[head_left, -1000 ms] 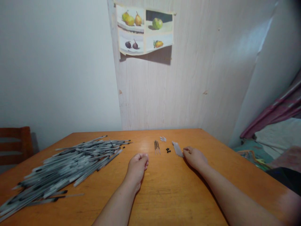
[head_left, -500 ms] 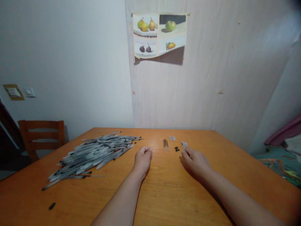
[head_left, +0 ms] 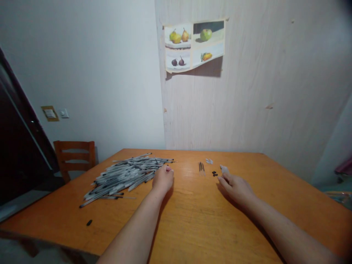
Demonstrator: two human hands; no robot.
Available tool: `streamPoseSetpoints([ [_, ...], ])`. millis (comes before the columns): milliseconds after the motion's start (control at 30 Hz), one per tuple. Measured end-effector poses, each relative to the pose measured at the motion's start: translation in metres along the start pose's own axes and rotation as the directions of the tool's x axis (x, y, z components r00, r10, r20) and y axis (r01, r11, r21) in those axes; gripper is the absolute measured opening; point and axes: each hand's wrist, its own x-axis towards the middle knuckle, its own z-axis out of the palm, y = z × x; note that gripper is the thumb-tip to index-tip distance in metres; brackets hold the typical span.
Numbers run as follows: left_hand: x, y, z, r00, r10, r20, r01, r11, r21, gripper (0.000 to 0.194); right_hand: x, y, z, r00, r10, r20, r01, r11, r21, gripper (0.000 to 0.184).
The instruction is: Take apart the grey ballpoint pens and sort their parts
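Translucent tubes [head_left: 224, 169] | partly behind right hand [head_left: 236, 187], grip unclear | pen pile [head_left: 123, 176] beside left hand [head_left: 162, 179], grip curled, contents unclear

This looks like a room in a home. A wooden table [head_left: 192, 223] spreads beneath both hands. Beyond and left of the left hand [head_left: 163, 178] are a slatted chair [head_left: 77, 157], a light switch [head_left: 63, 113] and a dark door [head_left: 16, 146]. Ahead of the right hand [head_left: 235, 187], higher up, a fruit picture [head_left: 194, 47] hangs on the wall [head_left: 220, 113]; far to its right shows pink cloth [head_left: 343, 167].
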Motion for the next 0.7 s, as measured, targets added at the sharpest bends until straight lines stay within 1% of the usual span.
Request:
streamPoseSetpoints([
  [100, 0.004, -0.011, -0.029, 1.000, 0.024, -0.010, -0.022, 0.992, 0.122, 0.011, 0.000, 0.001, 0.000, 1.000, -0.005, -0.008, 0.005, 1.000, 0.010, 0.036],
  [133, 0.004, -0.014, -0.039, 0.999, 0.053, -0.004, -0.050, 0.969, 0.243, 0.010, 0.000, 0.002, 0.001, 1.000, -0.005, -0.013, 0.005, 1.000, 0.010, 0.036],
  [233, 0.003, -0.022, -0.069, 0.997, 0.070, -0.009, -0.055, 0.842, 0.536, 0.009, 0.000, 0.005, 0.004, 1.000, -0.010, -0.020, 0.010, 1.000, 0.010, 0.035],
  [300, 0.001, -0.026, -0.085, 0.998, 0.062, 0.014, -0.056, 0.745, 0.665, 0.012, 0.000, 0.007, 0.006, 1.000, -0.012, -0.023, 0.013, 1.000, 0.014, 0.034],
  [367, -0.002, -0.028, -0.097, 0.999, 0.046, 0.030, -0.052, 0.657, 0.752, 0.015, -0.001, 0.007, 0.006, 0.999, -0.026, -0.034, 0.027, 0.999, 0.025, 0.035],
  [467, -0.005, -0.031, -0.108, 0.999, 0.035, 0.031, -0.045, 0.553, 0.832, 0.020, -0.001, 0.008, 0.005, 0.998, -0.058, -0.038, 0.059, 0.998, 0.034, 0.036],
  [533, -0.007, -0.034, -0.111, 0.999, 0.038, 0.039, -0.053, 0.505, 0.862, 0.021, -0.001, 0.009, 0.005, 0.997, -0.069, -0.030, 0.070, 0.997, 0.025, 0.037],
  [600, -0.007, -0.038, -0.112, 0.998, 0.043, 0.050, -0.064, 0.472, 0.879, 0.021, 0.000, 0.011, 0.005, 0.997, -0.067, -0.025, 0.067, 0.998, 0.013, 0.037],
  [700, -0.007, -0.043, -0.112, 0.997, 0.056, 0.050, -0.070, 0.447, 0.892, 0.023, 0.002, 0.013, 0.008, 0.998, -0.067, -0.022, 0.067, 0.998, 0.018, 0.037],
])
